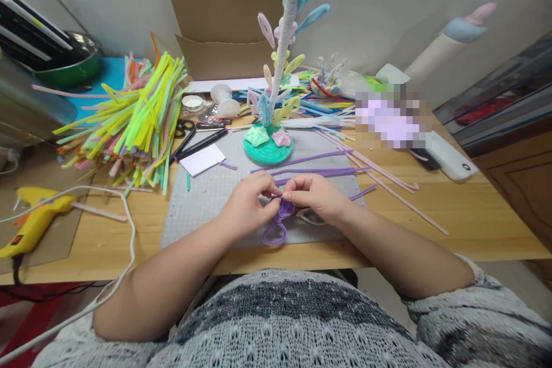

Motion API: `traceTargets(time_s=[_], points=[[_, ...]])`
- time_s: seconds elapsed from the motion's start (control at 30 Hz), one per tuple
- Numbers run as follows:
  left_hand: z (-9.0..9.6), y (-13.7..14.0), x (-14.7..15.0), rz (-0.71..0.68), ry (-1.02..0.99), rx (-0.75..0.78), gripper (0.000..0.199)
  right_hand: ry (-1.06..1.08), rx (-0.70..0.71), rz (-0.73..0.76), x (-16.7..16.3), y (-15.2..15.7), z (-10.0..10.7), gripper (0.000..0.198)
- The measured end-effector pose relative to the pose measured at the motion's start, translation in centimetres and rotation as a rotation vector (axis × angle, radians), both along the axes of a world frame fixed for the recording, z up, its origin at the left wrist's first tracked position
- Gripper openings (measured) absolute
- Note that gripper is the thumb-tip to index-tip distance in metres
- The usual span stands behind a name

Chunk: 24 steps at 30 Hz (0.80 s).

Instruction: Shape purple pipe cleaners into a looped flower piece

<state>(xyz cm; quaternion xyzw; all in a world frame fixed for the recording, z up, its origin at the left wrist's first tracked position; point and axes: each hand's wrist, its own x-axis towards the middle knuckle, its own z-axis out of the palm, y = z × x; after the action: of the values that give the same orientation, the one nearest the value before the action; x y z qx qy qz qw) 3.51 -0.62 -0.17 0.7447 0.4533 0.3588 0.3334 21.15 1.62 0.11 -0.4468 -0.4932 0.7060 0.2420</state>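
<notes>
A purple pipe-cleaner piece, with a coiled body and a round loop at its lower end, is held just above the grey cutting mat. My left hand pinches its upper edge between thumb and index finger. Opposite it, my right hand is also closed in a pinch on the top of the piece; the fingertips nearly meet. Loose purple pipe cleaners lie just beyond both hands. Partly covered by my right hand is a pair of scissors or similar looped tool. A pipe-cleaner stand with a green round base rises ahead.
At left lies a large bundle of pipe cleaners, with a yellow glue gun and its white cable near my left arm. Pens and a white card are on the mat. Pink pipe cleaners and a white device sit right.
</notes>
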Motion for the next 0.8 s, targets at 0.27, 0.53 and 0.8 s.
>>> traceTargets(time_s=[0.27,0.53,0.8], points=[[-0.28,0.26,-0.18,0.013,0.022,0.137,0.006,-0.027,0.067,0.009,-0.03,-0.13,0.12,0.024],[0.07,0.43,-0.20,-0.034,-0.032,0.051,0.006,-0.033,0.120,0.000,0.03,-0.19,-0.10,0.022],[0.08,0.48,-0.19,-0.116,-0.049,-0.025,0.007,-0.223,0.555,0.141,0.30,-0.56,0.27,0.010]])
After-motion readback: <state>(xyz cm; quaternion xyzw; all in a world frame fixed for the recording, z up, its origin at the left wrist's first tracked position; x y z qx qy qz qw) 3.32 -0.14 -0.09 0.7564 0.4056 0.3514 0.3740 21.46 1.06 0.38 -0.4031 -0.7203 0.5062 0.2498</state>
